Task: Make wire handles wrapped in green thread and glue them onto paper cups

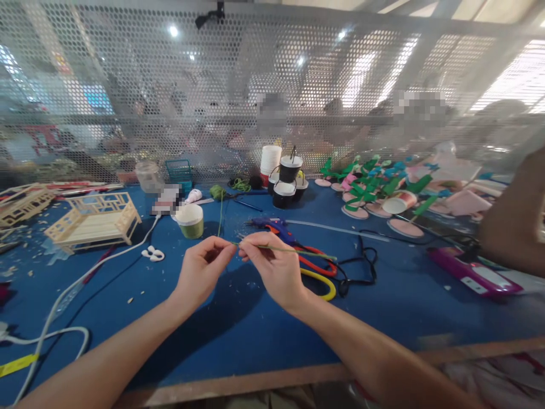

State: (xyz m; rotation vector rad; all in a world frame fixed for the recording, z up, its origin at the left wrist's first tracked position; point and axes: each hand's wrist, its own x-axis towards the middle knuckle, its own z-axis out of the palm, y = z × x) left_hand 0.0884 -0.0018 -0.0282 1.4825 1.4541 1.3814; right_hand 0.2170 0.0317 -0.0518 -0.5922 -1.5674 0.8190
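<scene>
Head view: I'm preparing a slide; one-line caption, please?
Left hand and right hand pinch green yarn above a blue table, near a partly green cup.

Left grip (pixel 199 266), right grip (pixel 277 269) pinching green yarn (pixel 220 217) above blue table (pixel 276 343).

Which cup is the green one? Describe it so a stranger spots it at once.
On the blue table, look just beyond the person's left hand, which pinches green yarn. There, right of the miniature wooden bench, stands a small cup. Its green side below a white rim sets it apart from the black cups farther back.
</scene>
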